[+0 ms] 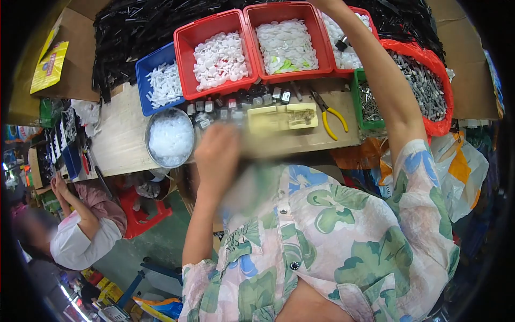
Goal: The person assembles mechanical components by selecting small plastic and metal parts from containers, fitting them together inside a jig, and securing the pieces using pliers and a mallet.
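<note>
My left hand [217, 153] is smeared by motion at the front edge of the bench, between the round metal bowl [151, 151] and the pale yellow block fixture [282, 117]. Its fingers look curled, but the blur hides whether they hold anything. A pale streak runs to the right of it. My right forearm [375, 64] stretches over the bins to the top edge, where the hand is cut off. Close behind my left hand stand several small dark and clear pieces [222, 112]. Pliers with yellow handles [333, 122] lie right of the fixture.
Red bins [214, 55] of white parts, a blue bin [146, 102] of white sticks, a green tray [370, 124] of metal parts and a red bag [440, 126] of grey parts line the bench. Black strips [129, 37] pile behind. Another person [80, 236] sits at left.
</note>
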Tool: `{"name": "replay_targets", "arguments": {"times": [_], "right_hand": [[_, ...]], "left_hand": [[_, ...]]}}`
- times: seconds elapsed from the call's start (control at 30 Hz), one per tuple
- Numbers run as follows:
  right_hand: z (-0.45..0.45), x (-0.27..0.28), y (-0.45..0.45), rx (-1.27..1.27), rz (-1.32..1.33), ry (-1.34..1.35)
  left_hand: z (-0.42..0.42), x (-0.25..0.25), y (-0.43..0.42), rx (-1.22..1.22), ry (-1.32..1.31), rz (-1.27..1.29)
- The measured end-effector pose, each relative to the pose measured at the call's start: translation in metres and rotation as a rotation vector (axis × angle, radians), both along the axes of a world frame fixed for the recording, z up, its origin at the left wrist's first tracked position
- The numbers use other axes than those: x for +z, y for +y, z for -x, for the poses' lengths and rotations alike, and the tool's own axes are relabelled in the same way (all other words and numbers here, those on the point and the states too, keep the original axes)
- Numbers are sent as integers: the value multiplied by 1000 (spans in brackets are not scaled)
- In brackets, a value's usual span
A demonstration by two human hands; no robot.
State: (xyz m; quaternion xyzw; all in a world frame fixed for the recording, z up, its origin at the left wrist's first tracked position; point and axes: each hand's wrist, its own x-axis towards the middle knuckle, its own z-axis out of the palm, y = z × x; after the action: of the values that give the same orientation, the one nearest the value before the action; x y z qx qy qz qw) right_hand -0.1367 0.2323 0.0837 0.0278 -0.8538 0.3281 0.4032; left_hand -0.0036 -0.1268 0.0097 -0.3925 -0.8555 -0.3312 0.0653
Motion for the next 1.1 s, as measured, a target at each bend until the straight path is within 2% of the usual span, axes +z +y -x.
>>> {"name": "replay_targets", "arguments": {"times": [0.03, 0.1, 0.17, 0.2, 0.23, 0.27, 0.3, 0.4, 0.5, 0.7, 0.77, 0.8, 0.87, 0.93, 1.0, 1.03, 1.07, 1.1], "right_hand": [[-26, 20, -18, 5, -4, -3], [-71, 49, -49, 145, 111, -482], [-90, -4, -48, 319, -331, -183], [-109, -10, -63, 385, -339, -176], [-127, -18, -71, 418, -439, -347], [-147, -26, -83, 419, -466, -395], [-163, -32, -90, 414, -466, -555], [-193, -37, -106, 367, -522, -636], [-198, -49, -111, 345, -532, -649], [-192, -53, -117, 329, -604, -605], [-192, -57, -119, 331, -607, -584], [-191, -60, -119, 333, -612, -563], [-192, -64, -116, 327, -584, -542], [-193, -66, -115, 320, -559, -519], [-193, -67, -116, 296, -492, -578], [-192, -64, -119, 296, -492, -578], [-191, -60, -124, 295, -416, -480], [-190, -56, -131, 294, -340, -383]], "left_hand": [[-1, -4, 0, 34, -62, -21], [-2, -8, 1, 64, -130, -47], [-1, -10, 3, 24, -115, 32], [0, -12, 4, 22, -117, 26], [2, -14, 5, 8, -47, 50], [4, -16, 6, -4, 24, 76], [6, -18, 7, -2, 22, 72], [9, -21, 7, -17, -17, 157], [10, -22, 3, -50, -43, 219], [4, -18, -8, -81, 13, 82], [2, -19, -12, 49, -174, -40], [1, -19, -13, 51, -173, -39], [-1, -21, -14, 176, -516, -211], [1, -26, -14, 180, -557, -248], [3, -19, -9, 267, -982, -560], [9, -23, -11, 247, -1059, -607], [10, -24, -12, 247, -1059, -609], [10, -21, -11, 230, -1181, -697]]}}
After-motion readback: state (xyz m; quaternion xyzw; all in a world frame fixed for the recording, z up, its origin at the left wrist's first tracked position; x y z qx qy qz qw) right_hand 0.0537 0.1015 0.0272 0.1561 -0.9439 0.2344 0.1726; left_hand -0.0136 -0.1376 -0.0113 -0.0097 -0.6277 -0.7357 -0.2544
